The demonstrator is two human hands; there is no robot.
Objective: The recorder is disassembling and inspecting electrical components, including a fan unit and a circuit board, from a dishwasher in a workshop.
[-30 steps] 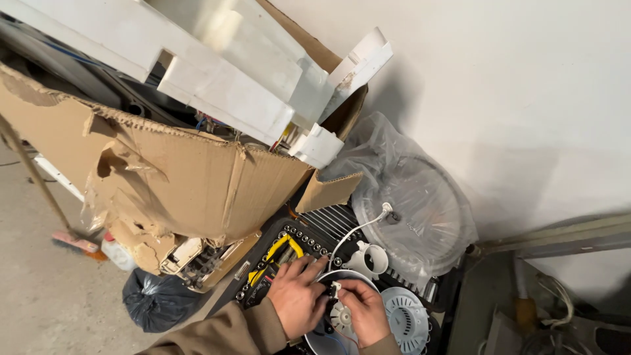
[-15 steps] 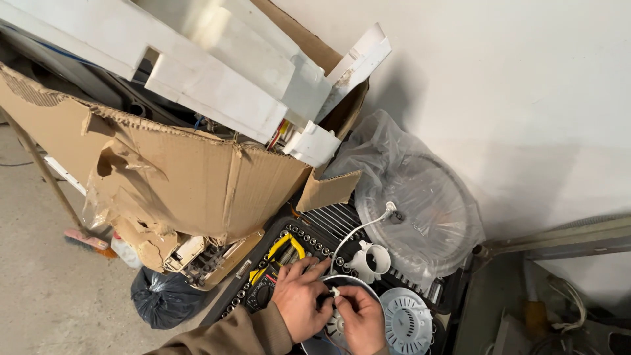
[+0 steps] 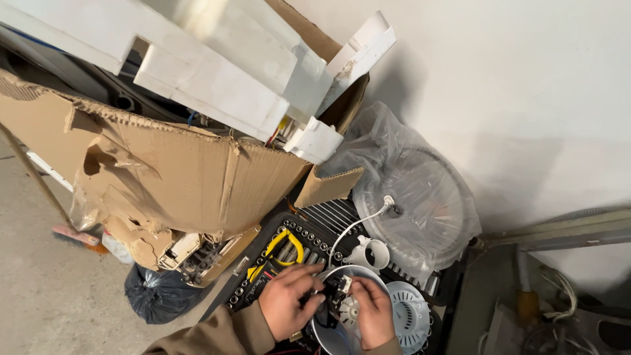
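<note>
Bottom edge, nearest: 2 hands in brown sleeves work on a small black part (image 3: 334, 292) sitting over a round white housing (image 3: 348, 309). Left hand (image 3: 287, 307) curls around the part's left side, fingers clenched on it. Right hand (image 3: 372, 310) pinches the part's right side from above, fingertips pressed to it. The part sits between both hands, low centre of the view.

Just right of the right hand lies a white vented disc (image 3: 411, 317), touching the housing's rim. Under and behind the hands: an open black socket set case (image 3: 276, 263) holding rows of sockets and a yellow-handled tool (image 3: 284, 244). A white cord (image 3: 355, 227) runs up from a white plug cup (image 3: 369, 253).

Room is tight: a black bag (image 3: 158, 296) at left, bare concrete floor (image 3: 46, 302) beyond it.

Further back: a fan guard in clear plastic wrap (image 3: 420, 197) leans on the white wall (image 3: 513, 85). A torn cardboard box (image 3: 171, 177) overhangs the case, filled with white foam blocks (image 3: 217, 72) and cables.
</note>
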